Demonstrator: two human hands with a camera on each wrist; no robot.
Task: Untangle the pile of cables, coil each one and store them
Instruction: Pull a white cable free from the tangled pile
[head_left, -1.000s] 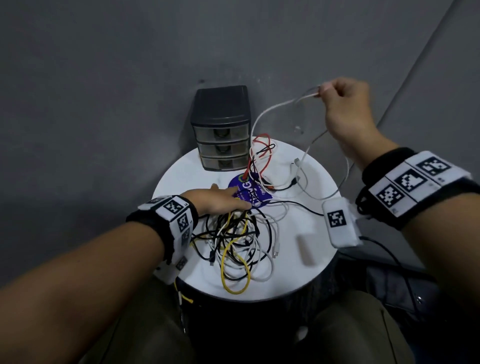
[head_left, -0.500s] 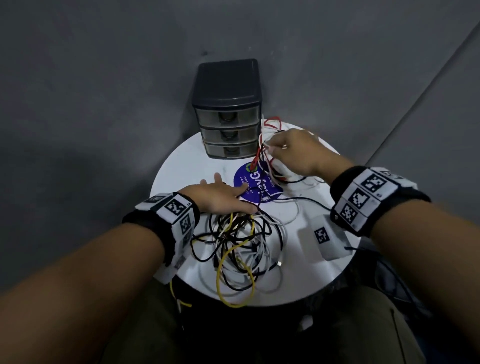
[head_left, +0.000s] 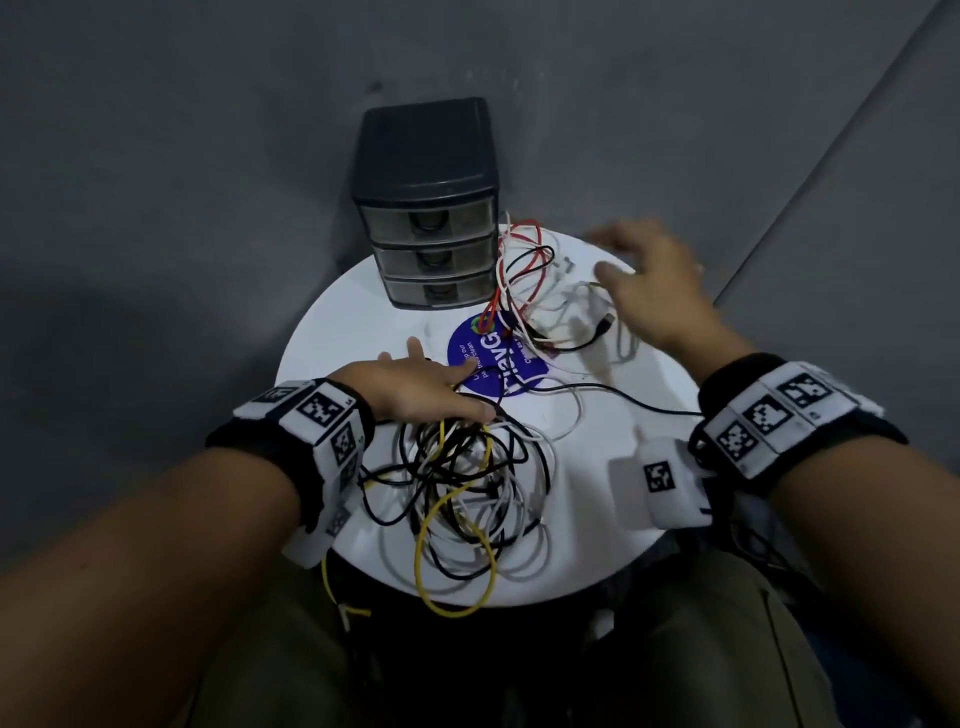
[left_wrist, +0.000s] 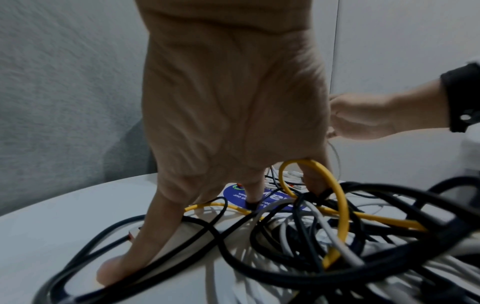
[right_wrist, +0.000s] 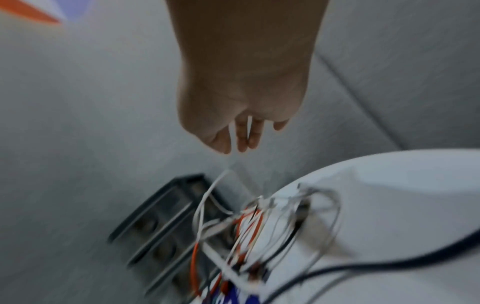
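Note:
A tangled pile of black, white and yellow cables (head_left: 467, 478) lies at the front of the round white table (head_left: 343, 322). My left hand (head_left: 431, 387) presses flat on the pile's far edge, fingers straight (left_wrist: 233, 123); a yellow cable (left_wrist: 337, 195) loops by the fingers. A smaller heap of red, white and black cables (head_left: 540, 296) lies next to the drawer unit (head_left: 426, 208). My right hand (head_left: 649, 280) hovers over that heap's right side, blurred, fingers spread and holding nothing (right_wrist: 241, 102).
The dark three-drawer unit (right_wrist: 166, 216) stands at the table's back edge with all drawers closed. A blue round sticker (head_left: 493, 364) lies mid-table. One yellow cable loop (head_left: 452, 561) hangs over the front edge. Grey walls stand close behind.
My right hand brought the raised white cable down onto the small heap, let go and moved right with fingers spread. My left hand stayed pressed on the big pile.

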